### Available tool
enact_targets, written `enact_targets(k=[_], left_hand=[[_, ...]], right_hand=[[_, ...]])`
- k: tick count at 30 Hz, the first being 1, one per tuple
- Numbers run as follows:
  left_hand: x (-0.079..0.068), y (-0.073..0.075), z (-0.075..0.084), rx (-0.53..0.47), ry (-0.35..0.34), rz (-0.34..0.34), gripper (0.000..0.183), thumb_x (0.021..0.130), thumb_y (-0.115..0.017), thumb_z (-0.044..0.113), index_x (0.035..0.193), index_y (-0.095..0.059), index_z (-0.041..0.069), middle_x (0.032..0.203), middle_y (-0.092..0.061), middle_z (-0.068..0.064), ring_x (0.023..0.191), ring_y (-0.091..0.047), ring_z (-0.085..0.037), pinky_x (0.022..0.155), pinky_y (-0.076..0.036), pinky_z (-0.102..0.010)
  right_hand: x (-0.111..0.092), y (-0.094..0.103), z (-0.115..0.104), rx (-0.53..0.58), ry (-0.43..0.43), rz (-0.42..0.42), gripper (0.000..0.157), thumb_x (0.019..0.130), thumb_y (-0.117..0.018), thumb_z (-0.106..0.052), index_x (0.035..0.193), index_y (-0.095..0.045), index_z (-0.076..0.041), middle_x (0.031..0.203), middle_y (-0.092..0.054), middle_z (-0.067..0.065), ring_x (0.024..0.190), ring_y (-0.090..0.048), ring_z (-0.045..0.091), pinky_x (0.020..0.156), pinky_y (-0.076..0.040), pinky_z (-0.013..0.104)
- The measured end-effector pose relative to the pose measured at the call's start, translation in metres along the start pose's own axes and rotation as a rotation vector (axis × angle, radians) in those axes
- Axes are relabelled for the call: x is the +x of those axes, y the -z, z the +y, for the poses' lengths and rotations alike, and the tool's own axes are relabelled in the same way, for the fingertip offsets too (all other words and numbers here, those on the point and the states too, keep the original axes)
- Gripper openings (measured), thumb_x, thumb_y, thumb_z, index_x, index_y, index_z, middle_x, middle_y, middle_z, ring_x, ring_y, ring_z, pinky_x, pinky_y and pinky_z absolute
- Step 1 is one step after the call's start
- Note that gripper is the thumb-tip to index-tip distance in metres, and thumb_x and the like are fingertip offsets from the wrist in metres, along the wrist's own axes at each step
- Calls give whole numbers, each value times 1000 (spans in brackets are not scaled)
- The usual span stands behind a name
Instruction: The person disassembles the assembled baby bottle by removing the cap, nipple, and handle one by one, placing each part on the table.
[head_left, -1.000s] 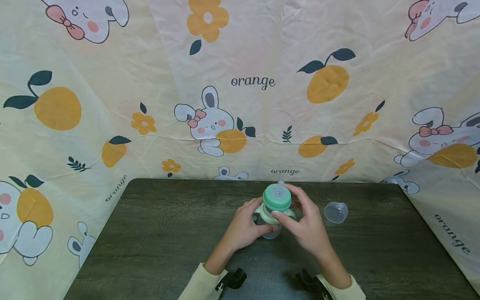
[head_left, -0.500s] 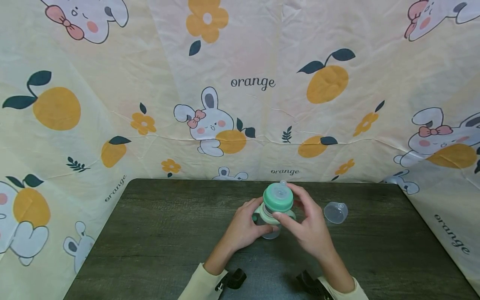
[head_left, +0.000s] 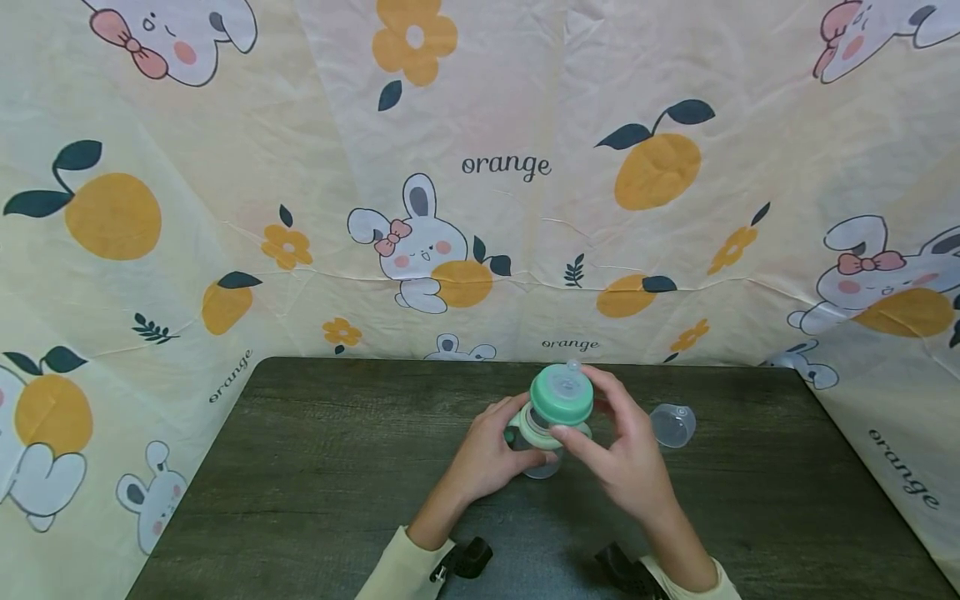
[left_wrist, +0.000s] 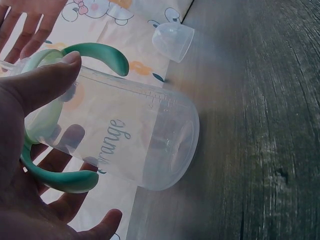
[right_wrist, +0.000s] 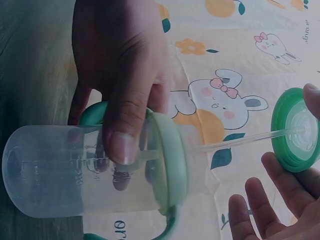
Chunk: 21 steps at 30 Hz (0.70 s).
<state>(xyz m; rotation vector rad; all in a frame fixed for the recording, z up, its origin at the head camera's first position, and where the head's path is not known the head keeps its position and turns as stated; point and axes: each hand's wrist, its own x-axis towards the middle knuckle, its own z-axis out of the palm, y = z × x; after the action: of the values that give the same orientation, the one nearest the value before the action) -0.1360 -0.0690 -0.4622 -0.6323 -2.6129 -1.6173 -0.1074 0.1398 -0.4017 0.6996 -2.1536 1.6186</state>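
My left hand point(head_left: 489, 454) grips a clear baby bottle point(left_wrist: 165, 135) around its upper body, thumb on one side and fingers on the other. The bottle has a pale green collar point(right_wrist: 172, 160) and two darker green handles point(left_wrist: 65, 181). Above its mouth, my right hand point(head_left: 628, 454) pinches a green lid point(head_left: 561, 394) between thumb and fingers. From the lid's underside a thin clear straw point(right_wrist: 240, 141) runs down into the bottle. In the right wrist view a wide gap separates lid and collar.
A clear domed cap point(head_left: 673, 426) rests on the dark wooden table point(head_left: 315, 483), to the right of my right hand. Behind the table hangs a cloth point(head_left: 510, 225) printed with rabbits and oranges.
My right hand has shifted slightly to the right with the green lid, which now sits further off the bottle's axis. My left hand and the bottle have stayed in place.
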Motion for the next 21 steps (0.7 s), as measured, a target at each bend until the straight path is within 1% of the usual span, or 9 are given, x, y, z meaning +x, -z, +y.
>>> enact_targets(k=[6, 11, 21], left_hand=[[0, 0, 0, 6, 12, -5, 79, 89, -96, 29, 157, -60, 13, 148, -67, -6, 137, -59, -36, 114, -40, -71], [0, 0, 0, 7, 24, -5, 79, 88, -96, 30, 157, -61, 14, 148, -67, -6, 137, -59, -36, 113, -42, -70], [1, 0, -1, 4, 23, 2, 77, 88, -97, 29, 156, -62, 15, 146, -67, -4, 135, -60, -32, 110, -46, -65]], right_hand=[[0, 2, -6, 6, 32, 13, 74, 87, -82, 14, 154, -60, -8, 141, -68, 6, 127, -64, 15, 104, -50, 24], [0, 3, -10, 18, 57, 13, 75, 87, -81, 17, 154, -59, -7, 142, -67, 7, 128, -63, 16, 105, -49, 24], [-1, 5, -18, 47, 67, 27, 77, 85, -80, 20, 155, -58, -4, 143, -66, 7, 129, -62, 18, 105, -49, 25]])
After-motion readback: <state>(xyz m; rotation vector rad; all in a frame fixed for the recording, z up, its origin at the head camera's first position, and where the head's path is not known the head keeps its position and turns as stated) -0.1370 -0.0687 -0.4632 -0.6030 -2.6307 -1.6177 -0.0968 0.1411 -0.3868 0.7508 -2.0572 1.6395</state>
